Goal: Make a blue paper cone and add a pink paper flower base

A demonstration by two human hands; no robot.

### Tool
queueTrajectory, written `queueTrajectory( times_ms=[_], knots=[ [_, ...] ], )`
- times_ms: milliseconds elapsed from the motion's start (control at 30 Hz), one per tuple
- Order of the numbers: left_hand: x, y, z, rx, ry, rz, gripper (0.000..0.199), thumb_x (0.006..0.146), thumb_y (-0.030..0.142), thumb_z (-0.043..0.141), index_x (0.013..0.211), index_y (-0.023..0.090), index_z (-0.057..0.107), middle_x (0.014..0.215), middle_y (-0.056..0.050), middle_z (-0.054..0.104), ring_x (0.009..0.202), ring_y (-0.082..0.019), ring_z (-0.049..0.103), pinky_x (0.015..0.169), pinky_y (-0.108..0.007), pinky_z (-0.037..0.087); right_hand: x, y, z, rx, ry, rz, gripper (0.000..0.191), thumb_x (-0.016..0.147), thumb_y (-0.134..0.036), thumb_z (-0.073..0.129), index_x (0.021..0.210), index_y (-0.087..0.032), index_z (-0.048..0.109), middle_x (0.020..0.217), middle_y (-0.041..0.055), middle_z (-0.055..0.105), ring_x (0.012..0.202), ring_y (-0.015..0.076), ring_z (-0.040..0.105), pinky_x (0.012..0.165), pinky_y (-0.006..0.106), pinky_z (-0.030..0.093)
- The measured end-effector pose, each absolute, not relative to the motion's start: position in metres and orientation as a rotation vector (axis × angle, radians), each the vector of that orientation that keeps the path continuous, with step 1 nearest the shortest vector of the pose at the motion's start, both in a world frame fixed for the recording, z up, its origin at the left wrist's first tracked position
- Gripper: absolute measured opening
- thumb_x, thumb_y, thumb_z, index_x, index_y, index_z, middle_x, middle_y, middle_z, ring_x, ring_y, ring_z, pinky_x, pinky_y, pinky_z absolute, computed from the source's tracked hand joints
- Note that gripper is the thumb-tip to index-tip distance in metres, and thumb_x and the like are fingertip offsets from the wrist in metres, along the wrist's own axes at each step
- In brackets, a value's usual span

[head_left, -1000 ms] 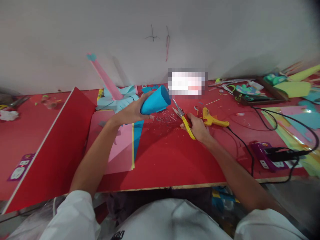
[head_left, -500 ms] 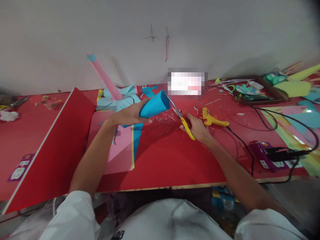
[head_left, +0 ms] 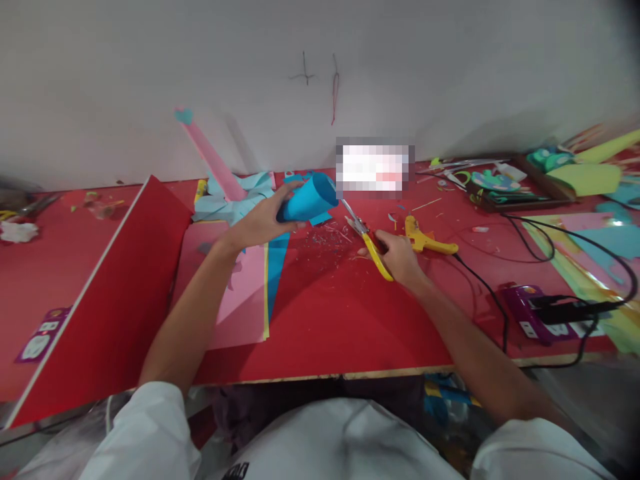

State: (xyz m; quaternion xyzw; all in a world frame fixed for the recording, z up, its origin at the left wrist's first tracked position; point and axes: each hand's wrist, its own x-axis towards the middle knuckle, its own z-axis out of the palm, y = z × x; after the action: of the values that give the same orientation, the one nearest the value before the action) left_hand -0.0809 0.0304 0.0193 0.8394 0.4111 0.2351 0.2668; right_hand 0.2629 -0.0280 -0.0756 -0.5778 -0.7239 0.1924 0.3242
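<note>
Blue paper tube (head_left: 306, 201) in curled left hand (head_left: 266, 219), scissors (head_left: 374, 250) in closed right hand (head_left: 399, 256), shirt lettering (head_left: 235, 471) illegible.

no text i can make out for certain. dark lettering on my white shirt (head_left: 300, 443), low in view: cut off, illegible. pale marks on the purple box (head_left: 43, 337) at far left and on the purple unit (head_left: 530, 320) at right: too blurred for me to read.
</note>
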Motion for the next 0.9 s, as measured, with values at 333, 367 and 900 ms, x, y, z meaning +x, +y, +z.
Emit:
queueTrajectory(
  times_ms=[333,367,900],
  knots=[
    [-0.059,0.026,-0.005,2.369,1.459,0.950,0.090,0.107,0.080,0.041,0.178,0.027,0.024,0.164,-0.021,0.058,0.146,-0.040,0.063,0.114,-0.053,0.056,0.258,-0.033,-0.067,-1.533,-1.798,0.641,0.071,0.083,-0.092,0.058,0.066,-0.026,0.042,0.059,-0.0041,0.036,0.060,0.0137,0.032,0.057,0.032,0.025],
    [-0.058,0.025,-0.006,2.381,1.497,0.945,0.091,0.106,0.082,0.040,0.178,0.029,0.022,0.166,-0.021,0.057,0.144,-0.040,0.064,0.112,-0.052,0.057,0.257,-0.033,-0.066,-1.526,-1.799,0.663,0.070,0.084,-0.092,0.058,0.067,-0.026,0.043,0.060,-0.0039,0.036,0.061,0.0138,0.033,0.057,0.032,0.026],
    [-0.046,0.012,-0.002,2.523,1.836,0.755,0.086,0.104,0.040,0.064,0.180,0.036,0.023,0.175,-0.012,0.052,0.140,-0.039,0.067,0.103,-0.049,0.064,0.253,-0.036,-0.072,-1.471,-1.810,0.780,0.055,0.088,-0.081,0.060,0.085,-0.026,0.049,0.069,0.0005,0.056,0.060,0.0167,0.047,0.060,0.033,0.035]
  ],
)
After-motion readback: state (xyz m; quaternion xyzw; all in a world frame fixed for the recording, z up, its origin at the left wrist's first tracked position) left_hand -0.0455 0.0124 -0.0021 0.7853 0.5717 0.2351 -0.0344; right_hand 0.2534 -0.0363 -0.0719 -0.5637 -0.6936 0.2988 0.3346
